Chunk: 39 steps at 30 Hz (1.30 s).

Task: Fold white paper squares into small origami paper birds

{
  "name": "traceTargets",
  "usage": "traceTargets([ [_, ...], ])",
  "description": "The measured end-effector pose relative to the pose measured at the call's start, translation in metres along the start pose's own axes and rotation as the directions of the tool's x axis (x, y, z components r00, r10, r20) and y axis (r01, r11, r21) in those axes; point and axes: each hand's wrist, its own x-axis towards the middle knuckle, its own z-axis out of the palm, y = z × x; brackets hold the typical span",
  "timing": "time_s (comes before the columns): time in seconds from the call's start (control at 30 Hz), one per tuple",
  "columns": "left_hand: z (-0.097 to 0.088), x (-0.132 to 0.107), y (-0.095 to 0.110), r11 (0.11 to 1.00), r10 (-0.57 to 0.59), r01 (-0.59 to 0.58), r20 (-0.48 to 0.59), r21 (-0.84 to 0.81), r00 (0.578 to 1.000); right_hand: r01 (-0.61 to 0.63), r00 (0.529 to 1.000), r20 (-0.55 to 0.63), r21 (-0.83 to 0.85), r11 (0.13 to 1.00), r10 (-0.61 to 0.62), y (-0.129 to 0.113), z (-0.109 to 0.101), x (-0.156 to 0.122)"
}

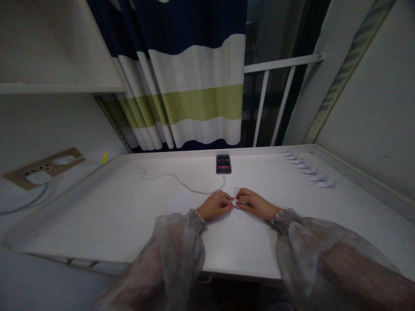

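Note:
My left hand (216, 204) and my right hand (254, 203) meet over the middle of the desk, fingertips close together. Between them is a small piece of white folded paper (237, 211), pinched from both sides. Much of it is hidden by the fingers, and its white blends with the desktop, so its exact shape cannot be made out. Both wrists rest low, near the desk surface, in sheer sleeves with gathered cuffs.
A phone (223, 164) lies behind my hands, with a white cable (181, 183) trailing left. Several folded white paper figures (309, 170) form a row at the back right of the white desk (129, 224). A power strip (42, 168) with plugs is on the left wall; a curtain (201, 103) hangs behind.

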Motion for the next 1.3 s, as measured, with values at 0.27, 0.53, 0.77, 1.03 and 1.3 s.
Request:
traceTargets([
  [0.27,0.004,-0.002,-0.003,0.998,-0.068,0.067,-0.061,-0.012,0.996,-0.026,0.999,-0.043,-0.066,0.997,0.023,-0.008,0.003,-0.003],
  [0.53,0.009,0.001,0.003,0.924,-0.338,0.285,-0.197,-0.254,0.920,-0.083,0.971,-0.225,0.000,0.997,0.081,-0.007,0.005,-0.002],
  [0.77,0.023,0.011,0.006,0.687,-0.454,0.231,-0.158,-0.689,0.877,-0.088,0.928,-0.351,0.120,0.989,0.125,-0.011,0.005,0.001],
  [1.03,0.020,0.014,0.015,0.532,-0.530,0.183,-0.157,-0.827,0.833,-0.226,0.833,-0.239,0.676,0.701,0.499,-0.004,0.016,0.003],
  [1.3,0.018,0.015,0.017,0.399,-0.568,0.186,-0.083,-0.898,0.819,-0.173,0.812,-0.167,0.847,0.503,0.560,-0.015,0.013,0.010],
])
